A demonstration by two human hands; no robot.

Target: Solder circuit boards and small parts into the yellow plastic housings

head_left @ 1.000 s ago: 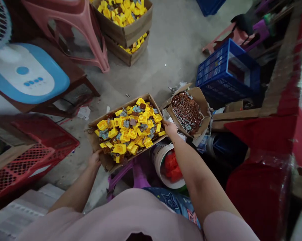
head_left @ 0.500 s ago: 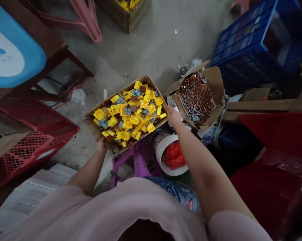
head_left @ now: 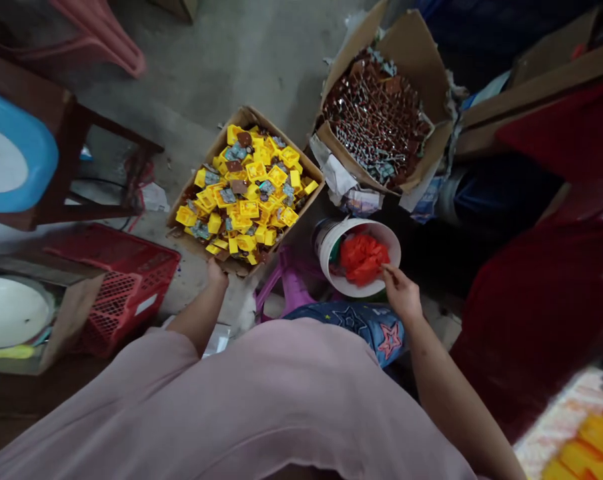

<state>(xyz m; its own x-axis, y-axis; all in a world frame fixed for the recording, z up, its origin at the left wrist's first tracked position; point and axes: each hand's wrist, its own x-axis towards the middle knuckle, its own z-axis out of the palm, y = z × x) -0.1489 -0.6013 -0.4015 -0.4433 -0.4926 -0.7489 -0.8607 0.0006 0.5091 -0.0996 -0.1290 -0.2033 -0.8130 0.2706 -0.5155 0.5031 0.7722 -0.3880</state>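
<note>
A cardboard box (head_left: 181,243), heaped with yellow plastic pieces (head_left: 249,209) and smaller brown and grey ones, is at the centre. Closed on its near edge is my left hand (head_left: 217,275), with some of the fingers hidden by the box. My right hand (head_left: 404,297) is at the near right side of a white bucket (head_left: 326,257), its fingers pinched at the rim. A crumpled red plastic bag (head_left: 364,259) lies inside the bucket, close to those fingertips. Whether the fingertips also touch the bag is hard to see.
Beyond the bucket stands an open carton (head_left: 421,57) full of small brown and metal parts. A purple stool (head_left: 294,287) is under the box's near side. A red crate (head_left: 146,280) and a wooden stool (head_left: 116,127) are at left. Dark red cloth (head_left: 536,287) covers the right side.
My right hand has let go of the box's right side and moved to the bucket's rim. My left hand stays on the box. The view has shifted and turned.
</note>
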